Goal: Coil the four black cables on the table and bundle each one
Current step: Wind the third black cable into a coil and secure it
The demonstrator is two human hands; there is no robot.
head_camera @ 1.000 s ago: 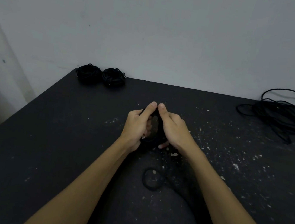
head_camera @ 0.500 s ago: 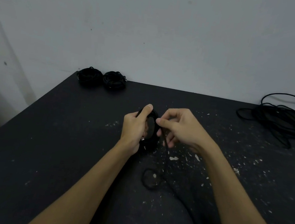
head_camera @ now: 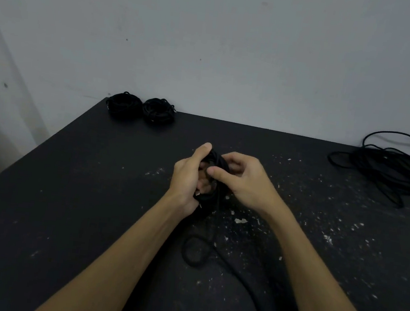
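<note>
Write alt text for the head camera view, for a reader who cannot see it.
Two bare hands hold a partly wound black cable coil above a dark speckled table: the left hand grips it, the right hand pinches its strands. Two finished coils sit at the far left corner; a loose cable pile lies far right.

— I'm seeing a black coil (head_camera: 213, 179), black against the black table (head_camera: 72, 191).
— White flecks?
— They're speckling its right half (scattered, irregular). I'm also reading two black bundles (head_camera: 140, 108) at the back and a loose black cable (head_camera: 389, 166), all showing before a plain pale grey wall (head_camera: 235, 56).
</note>
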